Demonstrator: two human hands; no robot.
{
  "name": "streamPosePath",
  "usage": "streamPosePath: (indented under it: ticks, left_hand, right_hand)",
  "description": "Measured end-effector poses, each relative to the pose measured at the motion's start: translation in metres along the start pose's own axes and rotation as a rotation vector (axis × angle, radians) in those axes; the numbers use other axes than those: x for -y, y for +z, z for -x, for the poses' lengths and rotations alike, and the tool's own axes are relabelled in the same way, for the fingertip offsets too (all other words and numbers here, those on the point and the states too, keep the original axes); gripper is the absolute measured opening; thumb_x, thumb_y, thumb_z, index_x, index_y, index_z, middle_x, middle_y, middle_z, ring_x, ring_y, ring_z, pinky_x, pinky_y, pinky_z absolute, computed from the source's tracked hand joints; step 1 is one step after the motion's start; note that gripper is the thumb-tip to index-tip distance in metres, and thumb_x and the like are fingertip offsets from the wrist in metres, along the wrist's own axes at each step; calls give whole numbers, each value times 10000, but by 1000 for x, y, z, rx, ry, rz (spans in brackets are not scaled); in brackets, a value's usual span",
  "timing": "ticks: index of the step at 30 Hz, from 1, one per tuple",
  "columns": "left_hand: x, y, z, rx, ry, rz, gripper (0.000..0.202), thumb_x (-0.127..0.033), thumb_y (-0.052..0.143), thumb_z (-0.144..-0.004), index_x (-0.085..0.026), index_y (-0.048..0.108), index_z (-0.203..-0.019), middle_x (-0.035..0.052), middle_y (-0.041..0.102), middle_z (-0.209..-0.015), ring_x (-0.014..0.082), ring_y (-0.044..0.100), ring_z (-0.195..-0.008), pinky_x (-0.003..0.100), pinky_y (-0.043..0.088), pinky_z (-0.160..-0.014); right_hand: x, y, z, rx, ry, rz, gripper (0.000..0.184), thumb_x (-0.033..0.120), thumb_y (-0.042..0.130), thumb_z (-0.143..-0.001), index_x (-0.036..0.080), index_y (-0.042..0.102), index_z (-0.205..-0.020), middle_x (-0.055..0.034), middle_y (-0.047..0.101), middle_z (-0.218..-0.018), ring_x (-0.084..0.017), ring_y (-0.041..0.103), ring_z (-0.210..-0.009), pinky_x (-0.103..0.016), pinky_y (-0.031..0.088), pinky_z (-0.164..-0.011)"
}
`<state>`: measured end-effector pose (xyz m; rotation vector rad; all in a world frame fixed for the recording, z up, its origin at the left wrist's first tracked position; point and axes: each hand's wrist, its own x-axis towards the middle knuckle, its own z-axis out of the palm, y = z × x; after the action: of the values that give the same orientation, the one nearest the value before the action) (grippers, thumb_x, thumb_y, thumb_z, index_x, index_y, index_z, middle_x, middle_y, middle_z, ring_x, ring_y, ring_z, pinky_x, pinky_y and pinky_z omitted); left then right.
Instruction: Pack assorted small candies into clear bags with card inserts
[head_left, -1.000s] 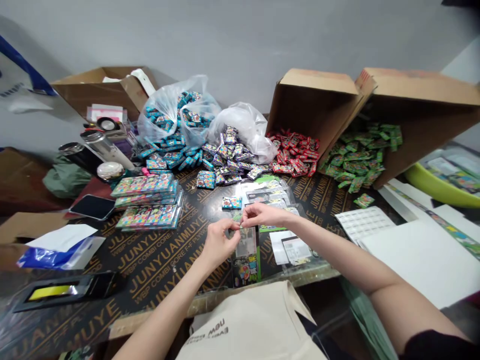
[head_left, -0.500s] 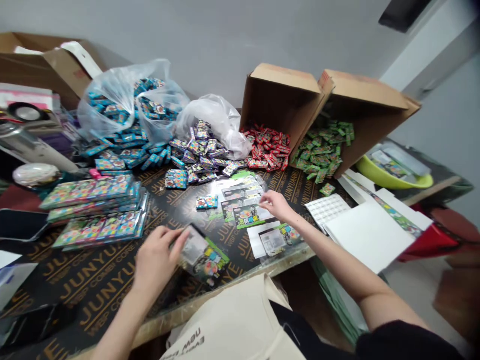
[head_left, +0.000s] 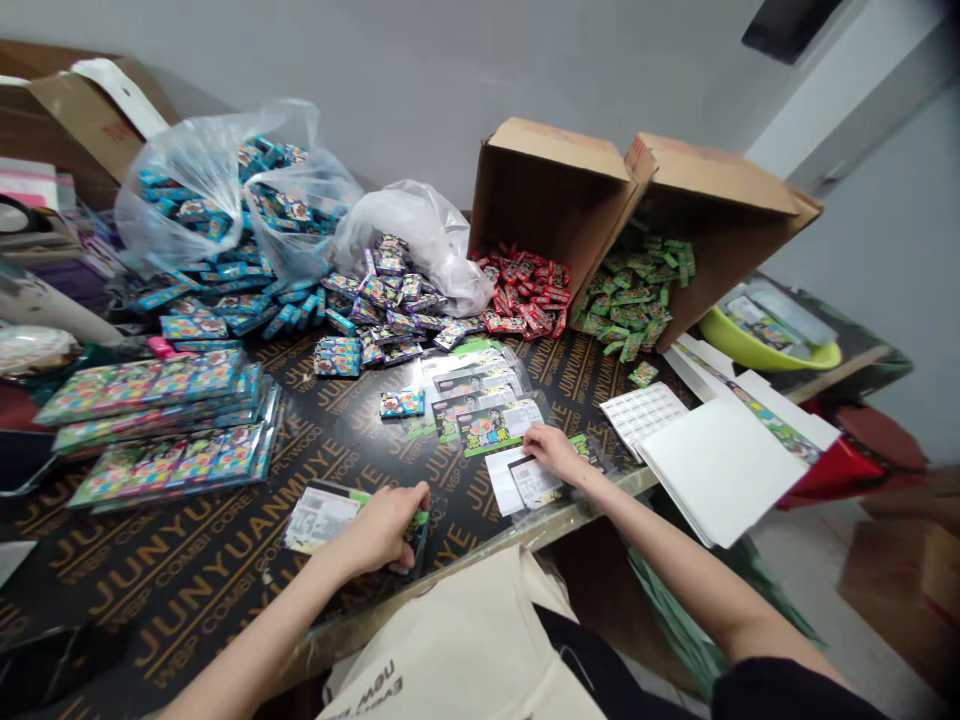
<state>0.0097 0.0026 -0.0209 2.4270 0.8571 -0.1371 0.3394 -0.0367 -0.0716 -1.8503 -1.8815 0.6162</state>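
My left hand [head_left: 386,525] is closed over the right end of a printed clear plastic bag [head_left: 322,515], which lies nearly flat on the dark table; the fingers hide part of it. My right hand [head_left: 555,455] has its fingers pinched at the upper edge of another printed bag [head_left: 536,483] near the table's front edge. Just beyond it, more printed bags [head_left: 491,428] overlap in a fanned row. A small blue candy packet [head_left: 402,403] sits alone to the left of that row.
Blue packets [head_left: 262,290], purple packets [head_left: 390,300], red packets [head_left: 529,290] and green packets [head_left: 634,295] are heaped along the back. Two tilted cardboard boxes [head_left: 559,150] stand behind. Filled packs [head_left: 176,430] are stacked left; white cards [head_left: 731,455] lie right, near a yellow-green basin [head_left: 780,350].
My left hand has shifted from the bag's left end to its right end, and the bag lies further left. My right hand has come down from above the fanned row to the nearer bag.
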Motion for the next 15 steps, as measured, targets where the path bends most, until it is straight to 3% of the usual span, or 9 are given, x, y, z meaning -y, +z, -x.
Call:
streamPosePath:
  ticks: [4,7,9,12,15]
  left_hand:
    - [-7,-33,2,-242,106,263,429,-171,526,-768,-260,443,-1179,51,583,-1069,203,548,-956,313,396,-811]
    - [-8,-46,2,-503,74,470,245,-252,494,-818,-223,553,-1054,46,601,-972,187,559,-915,307,406,-811]
    - [-8,-43,1,-640,-8,608,190,-280,546,-786,-186,588,-946,45,614,-918,185,573,-880,302,424,-788]
    - [-8,-29,0,-727,-110,709,202,-276,590,-753,-168,604,-923,49,627,-896,182,585,-856,303,442,-766]
    - [-9,-23,2,-803,-125,674,171,-274,611,-742,-173,641,-877,50,624,-877,179,583,-858,310,441,-778]
  right_hand:
    - [-6,-7,2,10,40,-62,71,151,503,-763,173,528,-700,9,556,-653,-125,497,-623,-242,378,-638]
    - [-7,-15,1,19,67,-118,71,215,473,-791,178,493,-733,21,550,-619,-125,511,-594,-240,393,-603]
    - [3,-18,0,-15,86,-205,82,261,468,-805,182,482,-788,17,567,-639,-133,541,-607,-252,415,-605]
    - [40,-16,-5,-121,72,-427,219,318,540,-781,197,474,-952,-28,620,-829,-158,594,-754,-282,457,-666]
    - [95,-6,-12,-153,-29,-662,395,323,591,-762,232,431,-1111,-63,601,-1029,-172,582,-936,-307,472,-768]
